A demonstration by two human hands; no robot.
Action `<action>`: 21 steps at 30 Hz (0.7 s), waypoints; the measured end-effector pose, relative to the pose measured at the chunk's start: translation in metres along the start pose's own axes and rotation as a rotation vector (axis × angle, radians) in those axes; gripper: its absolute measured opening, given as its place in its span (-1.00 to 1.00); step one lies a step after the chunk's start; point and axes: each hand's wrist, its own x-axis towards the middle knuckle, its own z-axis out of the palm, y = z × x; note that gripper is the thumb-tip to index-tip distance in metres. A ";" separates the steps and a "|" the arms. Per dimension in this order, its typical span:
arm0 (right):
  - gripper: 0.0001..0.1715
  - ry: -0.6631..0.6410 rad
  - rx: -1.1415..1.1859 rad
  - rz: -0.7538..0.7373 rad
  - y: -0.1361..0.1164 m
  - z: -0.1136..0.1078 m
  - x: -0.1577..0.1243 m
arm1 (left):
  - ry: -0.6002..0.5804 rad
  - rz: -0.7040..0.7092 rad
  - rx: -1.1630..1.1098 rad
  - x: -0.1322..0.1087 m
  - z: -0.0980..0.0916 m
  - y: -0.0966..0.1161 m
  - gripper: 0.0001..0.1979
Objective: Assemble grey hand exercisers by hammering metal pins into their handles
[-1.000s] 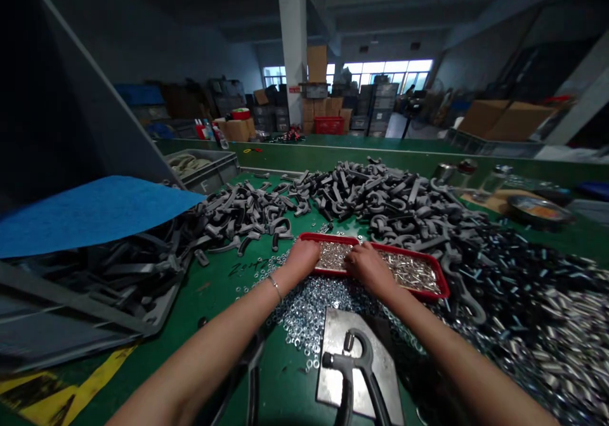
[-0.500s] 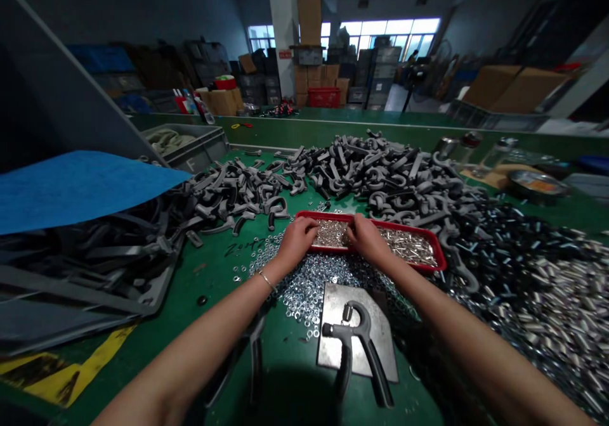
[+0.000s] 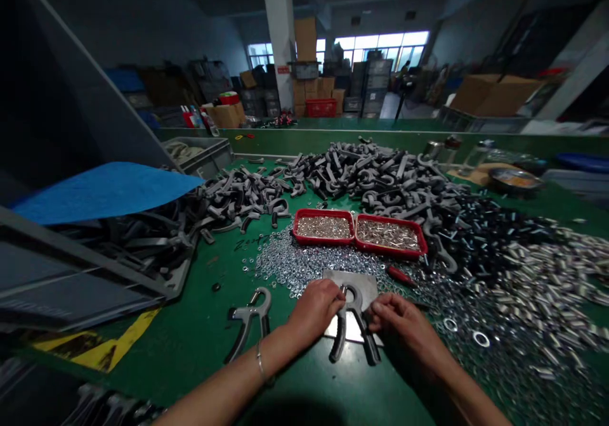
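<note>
Tool must lie still; left hand and right hand are half curled by it, holding what, I can't tell

A splayed grey-black hand grip lies on a metal plate.

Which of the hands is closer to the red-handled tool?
Right. The right hand is just below the red-handled tool in the picture; the left hand is farther off, across the metal plate.
</note>
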 end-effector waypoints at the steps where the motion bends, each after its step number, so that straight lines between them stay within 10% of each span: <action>1: -0.69 0.006 0.066 0.025 0.002 0.001 -0.006 | 0.006 0.034 0.087 0.002 0.004 0.000 -0.93; 12: -0.60 0.156 0.040 -0.002 0.023 -0.001 -0.024 | 0.078 0.344 0.513 -0.006 0.022 -0.003 -0.81; 21: -0.74 0.081 -0.571 -0.304 0.004 0.009 -0.008 | 0.067 0.224 0.191 -0.034 0.021 -0.005 -0.65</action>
